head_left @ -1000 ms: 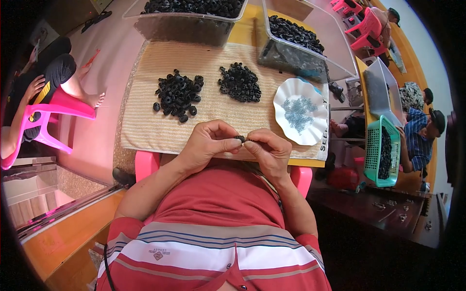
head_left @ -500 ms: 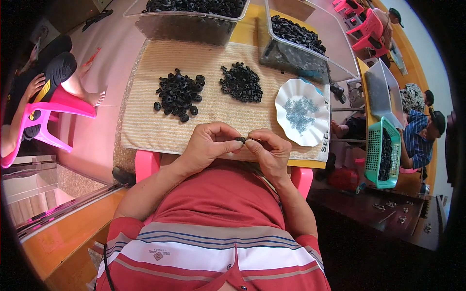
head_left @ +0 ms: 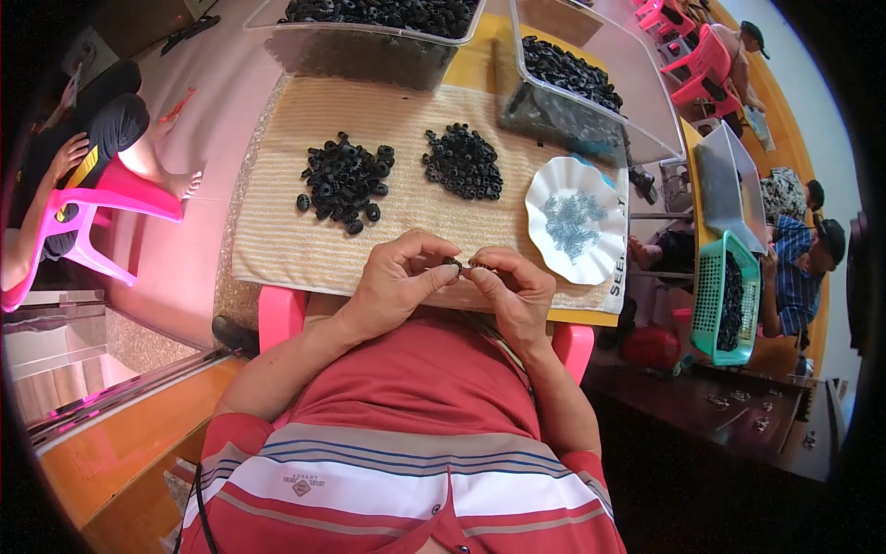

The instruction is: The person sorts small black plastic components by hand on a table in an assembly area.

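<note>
At towel's edge, left hand pinching black piece, gap between heaps

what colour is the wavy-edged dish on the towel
The wavy-edged dish is plain white, with pale blue-grey bits inside; best seen in the head view.

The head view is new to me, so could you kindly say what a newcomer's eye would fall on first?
Probably the white scalloped plate, bright at the right of the beige towel, holding small pale bluish pieces. To its left lie two piles of small black parts, dark against the cloth. Below them, the left hand pinches a small dark piece, the right hand close beside it.
</note>
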`<action>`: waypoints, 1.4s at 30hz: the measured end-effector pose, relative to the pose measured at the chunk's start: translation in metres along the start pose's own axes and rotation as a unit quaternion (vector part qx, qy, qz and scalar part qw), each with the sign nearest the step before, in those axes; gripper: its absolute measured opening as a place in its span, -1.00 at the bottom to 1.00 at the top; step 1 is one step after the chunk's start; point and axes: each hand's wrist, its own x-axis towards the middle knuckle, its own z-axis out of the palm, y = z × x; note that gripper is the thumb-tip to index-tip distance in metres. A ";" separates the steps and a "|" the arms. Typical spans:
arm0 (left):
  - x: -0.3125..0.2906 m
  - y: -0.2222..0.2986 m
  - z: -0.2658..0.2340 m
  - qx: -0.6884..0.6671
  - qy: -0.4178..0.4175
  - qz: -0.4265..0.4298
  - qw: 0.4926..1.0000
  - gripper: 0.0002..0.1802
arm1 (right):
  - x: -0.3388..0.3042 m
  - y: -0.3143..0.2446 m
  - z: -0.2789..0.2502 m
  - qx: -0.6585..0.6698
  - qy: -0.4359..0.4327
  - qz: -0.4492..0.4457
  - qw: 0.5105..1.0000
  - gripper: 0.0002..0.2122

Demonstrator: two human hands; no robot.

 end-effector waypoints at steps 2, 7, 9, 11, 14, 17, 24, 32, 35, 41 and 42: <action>-0.001 0.000 -0.001 -0.020 0.003 -0.033 0.999 -0.79 | 0.000 0.002 -0.002 0.012 0.007 0.009 1.000 -0.89; -0.002 -0.003 -0.002 0.034 0.016 -0.009 0.999 -0.73 | 0.000 0.009 -0.010 -0.027 -0.042 -0.018 0.999 -0.87; -0.002 -0.008 -0.001 0.031 0.019 -0.004 0.999 -0.70 | 0.001 0.006 -0.009 -0.030 -0.043 -0.018 0.998 -0.87; -0.003 -0.010 -0.001 0.028 0.024 0.001 0.999 -0.67 | 0.002 0.003 -0.007 -0.032 -0.044 -0.019 0.998 -0.87; -0.003 -0.007 0.001 0.052 0.025 0.016 0.998 -0.65 | 0.003 0.000 -0.004 -0.046 -0.043 -0.043 0.997 -0.87; -0.004 -0.005 0.002 0.092 0.018 0.001 0.996 -0.64 | 0.006 -0.003 -0.003 -0.083 -0.056 -0.080 0.992 -0.86; -0.004 -0.002 0.002 0.163 0.029 0.050 0.985 -0.71 | 0.011 -0.013 -0.006 -0.176 -0.106 -0.110 0.973 -0.81; -0.006 0.006 0.002 0.291 0.012 0.145 0.946 -0.75 | 0.014 -0.018 -0.013 -0.289 -0.155 -0.158 0.931 -0.79; -0.006 0.007 0.000 0.330 0.004 0.171 0.928 -0.75 | 0.014 -0.020 -0.013 -0.308 -0.165 -0.161 0.923 -0.78; -0.005 0.009 -0.001 0.324 -0.007 0.189 0.927 -0.74 | 0.015 -0.018 -0.014 -0.278 -0.179 -0.124 0.935 -0.79; -0.006 0.008 -0.001 0.324 -0.006 0.189 0.927 -0.75 | 0.015 -0.019 -0.013 -0.280 -0.178 -0.116 0.936 -0.79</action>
